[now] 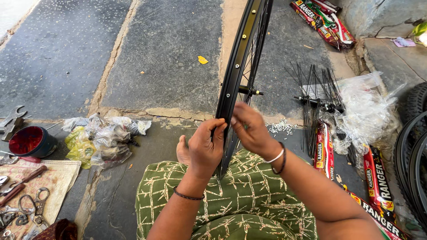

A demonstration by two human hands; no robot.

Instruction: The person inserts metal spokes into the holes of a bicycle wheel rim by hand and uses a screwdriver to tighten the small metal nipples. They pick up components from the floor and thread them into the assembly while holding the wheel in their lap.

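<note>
A black bicycle wheel rim (242,49) with thin spokes stands upright, edge-on to me, resting on my lap over green patterned cloth (249,195). Its hub and axle (249,91) show at mid-height. My left hand (205,146) grips the rim's near edge from the left. My right hand (249,129) pinches at the rim from the right, fingertips meeting those of the left hand; whatever small part it holds is hidden. Both wrists wear bands.
A bundle of loose black spokes (313,95) and clear plastic wrap (367,106) lie to the right, with red printed packages (324,151). Small pale nipples (281,128) are scattered beside the wheel. Crumpled bags (102,138), a red bowl (27,141) and hand tools (22,186) lie left. Tyres (411,164) at far right.
</note>
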